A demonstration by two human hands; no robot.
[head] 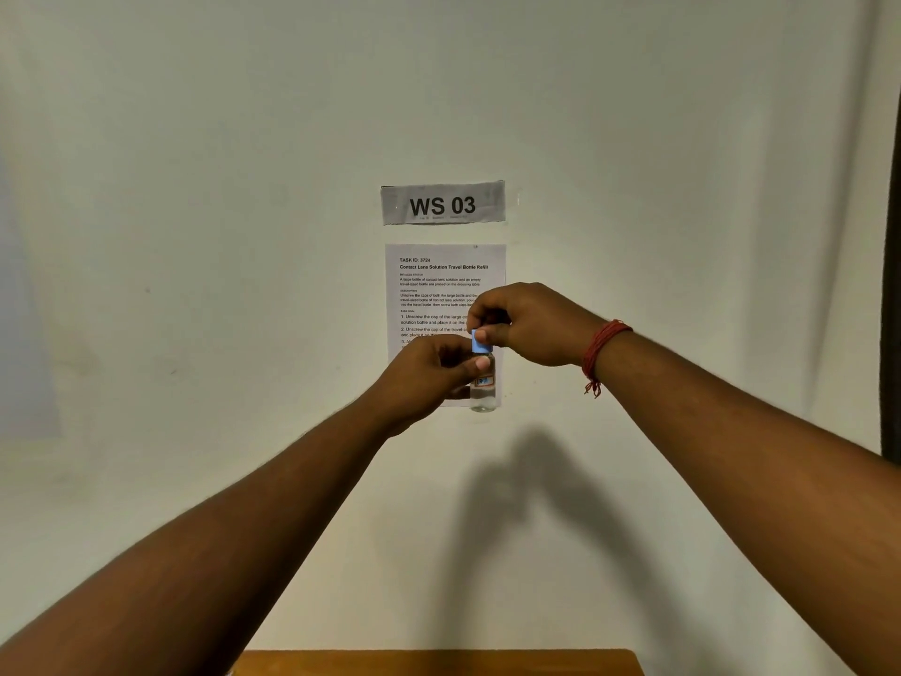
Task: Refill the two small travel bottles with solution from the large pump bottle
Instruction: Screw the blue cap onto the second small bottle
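Note:
I hold a small clear travel bottle (484, 393) upright in the air in front of the wall. It has an orange-edged label and clear liquid in its lower part. My left hand (431, 370) grips its body from the left. My right hand (529, 324) pinches the blue cap (480, 343) on top with fingertips. The second travel bottle and the large pump bottle are out of view.
A "WS 03" sign (442, 203) and a printed task sheet (441, 280) are taped to the white cloth-covered wall behind my hands. A strip of wooden table edge (439, 663) shows at the bottom of the frame. A red thread band (602, 351) circles my right wrist.

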